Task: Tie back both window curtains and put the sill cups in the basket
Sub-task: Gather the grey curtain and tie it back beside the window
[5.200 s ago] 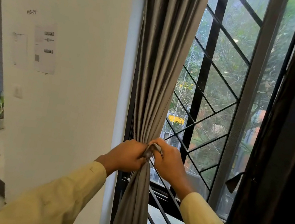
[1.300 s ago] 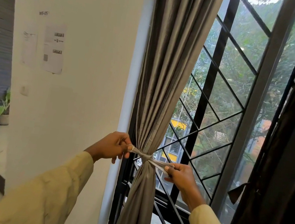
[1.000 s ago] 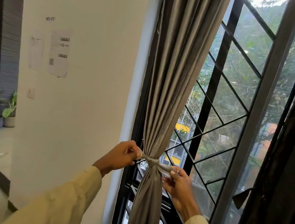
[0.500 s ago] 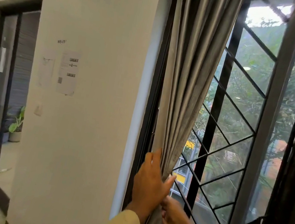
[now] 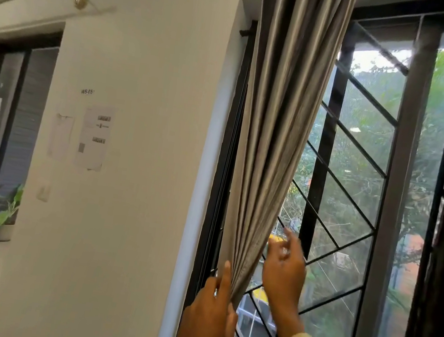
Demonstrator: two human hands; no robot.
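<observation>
Grey pleated fabric curtain gathered at left edge of black diamond-pattern window grille. Left hand presses its folds, fingers straight. Right hand before grille, fingers loosely spread, holding nothing.

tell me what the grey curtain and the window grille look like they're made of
Grey curtain: woven fabric, perhaps a polyester or silk-like blend. It has a soft sheen along its vertical folds and gathers into narrow pleats.
Window grille: likely painted metal, steel or iron. The sign is its thin, straight, rigid black bars with a matte look, some of them running diagonally.
</observation>
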